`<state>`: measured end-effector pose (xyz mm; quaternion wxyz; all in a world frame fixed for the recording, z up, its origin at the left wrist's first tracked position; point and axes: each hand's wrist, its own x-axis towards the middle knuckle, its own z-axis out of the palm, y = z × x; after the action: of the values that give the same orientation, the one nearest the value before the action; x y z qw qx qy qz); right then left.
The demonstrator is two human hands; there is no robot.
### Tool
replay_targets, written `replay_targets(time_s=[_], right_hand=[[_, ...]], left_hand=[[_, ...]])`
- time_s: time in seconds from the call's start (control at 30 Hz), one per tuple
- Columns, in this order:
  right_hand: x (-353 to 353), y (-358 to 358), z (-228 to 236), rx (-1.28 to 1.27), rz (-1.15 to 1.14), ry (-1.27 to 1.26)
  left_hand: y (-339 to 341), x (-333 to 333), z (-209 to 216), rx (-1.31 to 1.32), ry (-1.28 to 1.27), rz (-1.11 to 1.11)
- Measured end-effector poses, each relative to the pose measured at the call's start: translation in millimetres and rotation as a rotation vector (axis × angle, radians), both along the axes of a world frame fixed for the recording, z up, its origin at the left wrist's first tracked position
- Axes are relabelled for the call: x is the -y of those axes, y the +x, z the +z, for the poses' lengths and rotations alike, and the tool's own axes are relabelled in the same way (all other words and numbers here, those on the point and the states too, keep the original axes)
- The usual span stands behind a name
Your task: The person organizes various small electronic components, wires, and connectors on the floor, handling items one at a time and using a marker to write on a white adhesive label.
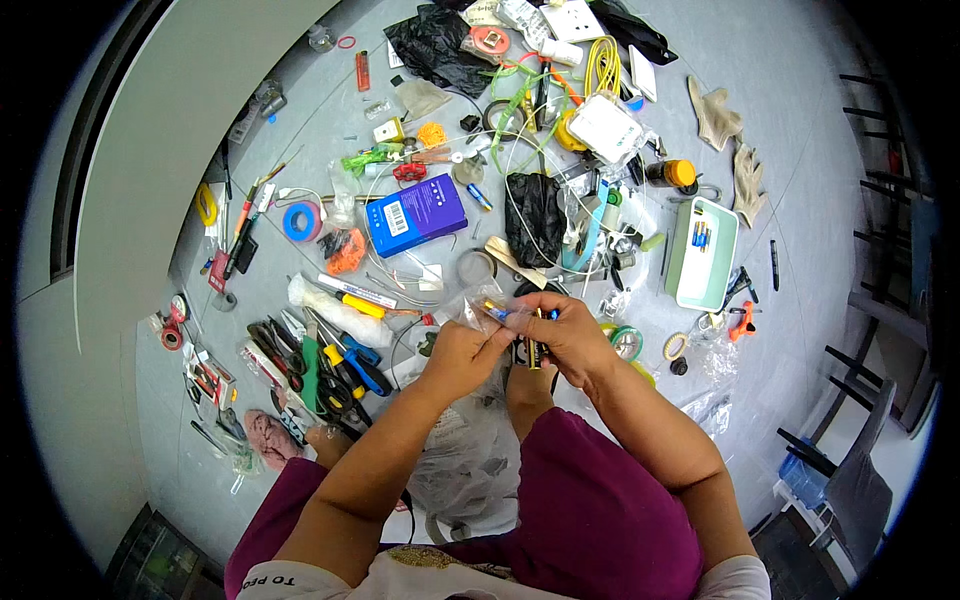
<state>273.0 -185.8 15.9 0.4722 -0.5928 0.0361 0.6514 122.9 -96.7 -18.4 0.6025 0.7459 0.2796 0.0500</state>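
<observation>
In front of my knees, my left hand (464,358) is closed in a pinch on a clear plastic wrapper (464,308). A blue-and-gold battery (495,310) shows at the wrapper, by my fingertips. My right hand (574,342) meets the left one there, its fingers curled round several gold-and-dark batteries (530,352), partly hidden under the palm. To the right stands a pale green plastic tray (699,283) with several blue-and-gold batteries (702,236) inside. Beyond my hands, one loose blue battery (479,197) lies on the floor beside a blue-purple box (417,215).
Pliers, scissors and screwdrivers (368,370) lie left of my hands. Black plastic bags (535,215), tape rolls (301,221) and coiled yellow cable (603,66) spread ahead. Work gloves (714,115) lie at the far right. A clear plastic bag (465,465) sits between my legs.
</observation>
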Motion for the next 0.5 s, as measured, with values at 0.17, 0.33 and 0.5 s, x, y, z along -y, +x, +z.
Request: replay_targets(time_s=[0.17,0.33,0.5], right_hand=[[-2,-3,-5,-0.006,-0.01,-0.037],[-3,-4,-5,-0.207,-0.081,-0.048],[0,-9,-22,-0.339,-0.131,-0.078]], left_hand=[[-3,6,-6,-0.032,-0.11,-0.056],[11,-6,-2,0.355,-1.49,0.54],[21,-11,6,0.286,-1.295,0.467]])
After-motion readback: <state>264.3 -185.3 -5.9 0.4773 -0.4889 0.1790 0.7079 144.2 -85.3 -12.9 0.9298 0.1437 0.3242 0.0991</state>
